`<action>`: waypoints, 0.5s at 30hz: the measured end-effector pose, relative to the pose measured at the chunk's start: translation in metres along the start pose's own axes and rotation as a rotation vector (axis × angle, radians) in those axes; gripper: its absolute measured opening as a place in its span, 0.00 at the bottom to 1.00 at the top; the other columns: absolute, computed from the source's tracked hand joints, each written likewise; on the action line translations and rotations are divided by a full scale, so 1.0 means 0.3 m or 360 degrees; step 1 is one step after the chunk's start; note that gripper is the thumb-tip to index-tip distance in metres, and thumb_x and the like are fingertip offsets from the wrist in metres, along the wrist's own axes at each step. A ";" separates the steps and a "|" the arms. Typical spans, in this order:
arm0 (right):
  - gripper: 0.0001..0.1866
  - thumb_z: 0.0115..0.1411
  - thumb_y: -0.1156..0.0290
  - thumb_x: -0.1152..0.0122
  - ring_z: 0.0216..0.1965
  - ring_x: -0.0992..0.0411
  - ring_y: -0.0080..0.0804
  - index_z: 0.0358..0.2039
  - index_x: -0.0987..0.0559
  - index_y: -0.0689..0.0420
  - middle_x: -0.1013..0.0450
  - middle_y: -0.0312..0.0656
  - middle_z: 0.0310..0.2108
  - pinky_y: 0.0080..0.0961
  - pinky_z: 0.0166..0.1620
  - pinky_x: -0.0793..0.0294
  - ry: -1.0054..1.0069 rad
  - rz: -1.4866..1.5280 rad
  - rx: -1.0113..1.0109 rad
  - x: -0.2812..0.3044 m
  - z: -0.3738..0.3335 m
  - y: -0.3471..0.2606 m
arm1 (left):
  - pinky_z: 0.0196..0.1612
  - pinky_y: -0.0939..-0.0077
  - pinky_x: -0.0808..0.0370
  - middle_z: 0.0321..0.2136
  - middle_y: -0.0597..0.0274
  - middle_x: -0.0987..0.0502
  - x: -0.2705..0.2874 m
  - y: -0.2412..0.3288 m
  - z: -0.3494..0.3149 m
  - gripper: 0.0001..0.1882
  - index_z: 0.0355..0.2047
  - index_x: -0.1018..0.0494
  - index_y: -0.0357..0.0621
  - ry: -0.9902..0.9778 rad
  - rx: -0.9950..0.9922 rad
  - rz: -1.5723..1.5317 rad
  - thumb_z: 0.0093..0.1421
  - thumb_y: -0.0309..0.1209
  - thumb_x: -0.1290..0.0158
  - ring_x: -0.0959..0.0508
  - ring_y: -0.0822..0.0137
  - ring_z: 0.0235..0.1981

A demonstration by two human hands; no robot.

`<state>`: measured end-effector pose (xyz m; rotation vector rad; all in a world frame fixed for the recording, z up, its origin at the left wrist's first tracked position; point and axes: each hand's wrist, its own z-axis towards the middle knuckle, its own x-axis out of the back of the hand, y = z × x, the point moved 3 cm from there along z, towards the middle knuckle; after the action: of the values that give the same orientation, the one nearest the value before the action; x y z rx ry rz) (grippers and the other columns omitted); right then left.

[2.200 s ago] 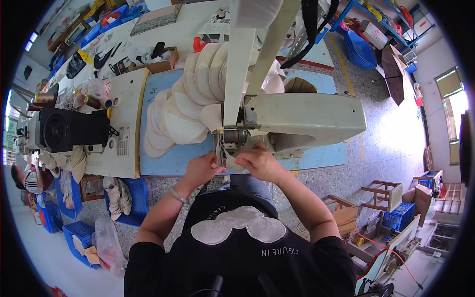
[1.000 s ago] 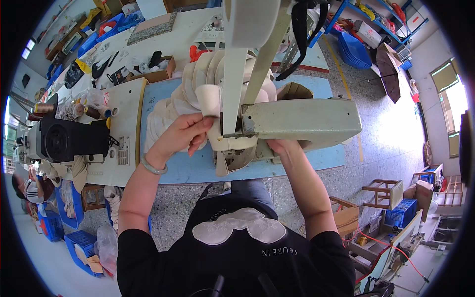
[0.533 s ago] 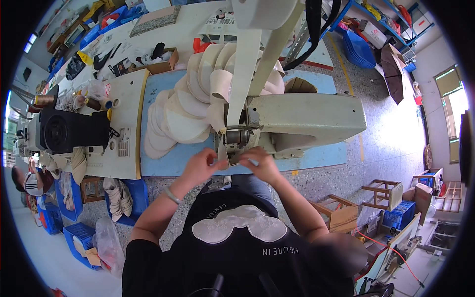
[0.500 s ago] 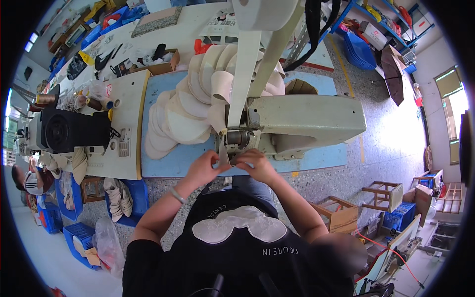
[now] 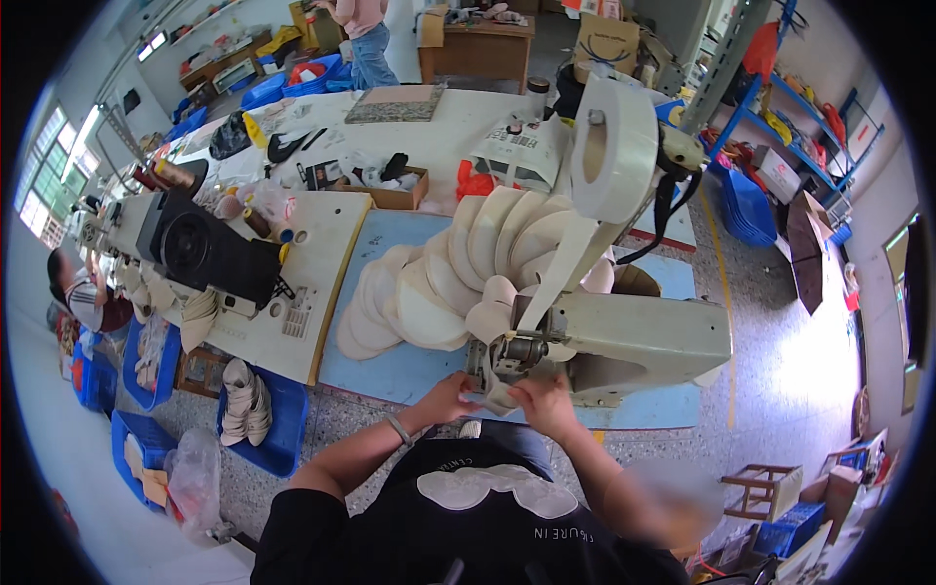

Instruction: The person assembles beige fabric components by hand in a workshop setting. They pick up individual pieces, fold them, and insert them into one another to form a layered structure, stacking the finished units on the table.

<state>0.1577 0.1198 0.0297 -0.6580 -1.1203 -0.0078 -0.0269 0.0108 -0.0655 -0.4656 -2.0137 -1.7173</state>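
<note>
At the head of a pale sewing machine (image 5: 648, 336), I hold a small off-white fabric-like piece (image 5: 498, 397) low against the front of the work point. My left hand (image 5: 448, 398) is closed, its fingertips pinching the piece's left side. On the other side, my right hand (image 5: 548, 406) is closed with thumb and fingers on its right edge; the machine head partly hides the piece. A wide white tape (image 5: 558, 271) runs down from a roll (image 5: 612, 146) into the machine. Left of and behind the head, overlapping cream curved pieces (image 5: 429, 307) lie fanned out.
The machine stands on a blue tabletop (image 5: 341, 375). To its left, a white table (image 5: 327, 244) carries a black machine (image 5: 205, 244). A blue bin (image 5: 278, 429) with stacked pale pieces sits on the floor. One person (image 5: 93, 292) is at far left, another (image 5: 368, 44) at the back.
My view has tilted up and shifted, so the machine and hands appear lower and further right. Both hands stay at the machine head, with the piece still between them.
</note>
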 end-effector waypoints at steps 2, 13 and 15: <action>0.06 0.57 0.63 0.42 0.30 0.25 0.31 0.28 0.23 0.50 0.25 0.33 0.25 0.34 0.40 0.39 0.0037 -0.0030 0.0070 0.062 0.013 -0.018 | 0.34 0.68 0.25 0.35 0.52 0.24 0.026 -0.015 -0.032 0.21 0.40 0.30 0.40 -0.0030 -0.0043 0.0272 0.51 0.38 0.38 0.21 0.57 0.31; 0.05 0.52 0.68 0.41 0.34 0.26 0.33 0.31 0.23 0.49 0.26 0.36 0.28 0.34 0.40 0.36 -0.0181 0.0022 0.0117 -0.008 -0.030 -0.016 | 0.27 0.65 0.25 0.22 0.64 0.22 0.219 0.254 0.112 0.11 0.38 0.23 0.65 -0.0323 -0.0618 0.0940 0.57 0.47 0.46 0.21 0.58 0.23; 0.05 0.52 0.68 0.41 0.34 0.26 0.34 0.31 0.23 0.49 0.26 0.37 0.27 0.35 0.40 0.33 -0.0085 0.0102 -0.0059 -0.024 -0.057 0.028 | 0.28 0.63 0.25 0.20 0.63 0.22 0.223 0.237 0.139 0.13 0.35 0.22 0.67 -0.0379 -0.0560 0.1048 0.58 0.52 0.51 0.21 0.57 0.24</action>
<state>0.1712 0.1161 0.0149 -0.7304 -1.1521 0.0441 -0.0506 0.0616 0.0246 -1.3340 -1.4371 -1.6206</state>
